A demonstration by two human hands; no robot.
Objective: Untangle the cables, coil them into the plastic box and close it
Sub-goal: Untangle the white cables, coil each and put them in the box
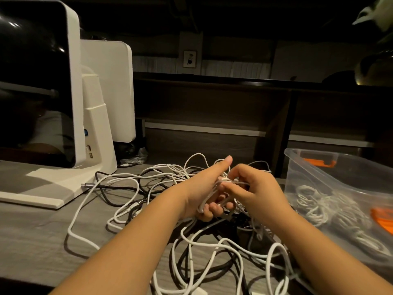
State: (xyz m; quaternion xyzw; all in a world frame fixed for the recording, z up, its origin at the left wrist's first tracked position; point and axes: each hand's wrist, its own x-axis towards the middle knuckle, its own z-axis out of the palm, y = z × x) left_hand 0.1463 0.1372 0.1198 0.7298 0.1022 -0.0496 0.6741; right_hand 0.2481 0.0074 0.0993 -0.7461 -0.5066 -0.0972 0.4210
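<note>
Head view: at nine o'clock a white monitor (40,86) with a dark screen stands on a wide white base on the grey wooden desk (32,235); a second white panel (110,90) stands just behind it. A dark cable with a metal plug (85,185) lies beside the base. Across the middle, from about eight o'clock round to five, a tangle of white cables (127,177) and black cables (119,204) sprawls over the desk, loops crossing one another and running under both forearms. Beyond, at twelve o'clock, sits dark shelving (212,99).

The left hand (204,188), near centre, has its thumb raised straight while its fingers curl round a small bundle of white cable (207,199) looped through the palm. The right hand (253,188), just beside it and touching the same bundle, pinches the strand between curled fingers and thumb. The two hands work close together above the heap.

At three o'clock the clear plastic box (314,165) stands open on the desk, near the right forearm; coiled white cables (312,201) lie inside, seen blurred through its wall. Orange parts (319,161) show at its far rim and at its right edge; whether these are latches I cannot tell.
</note>
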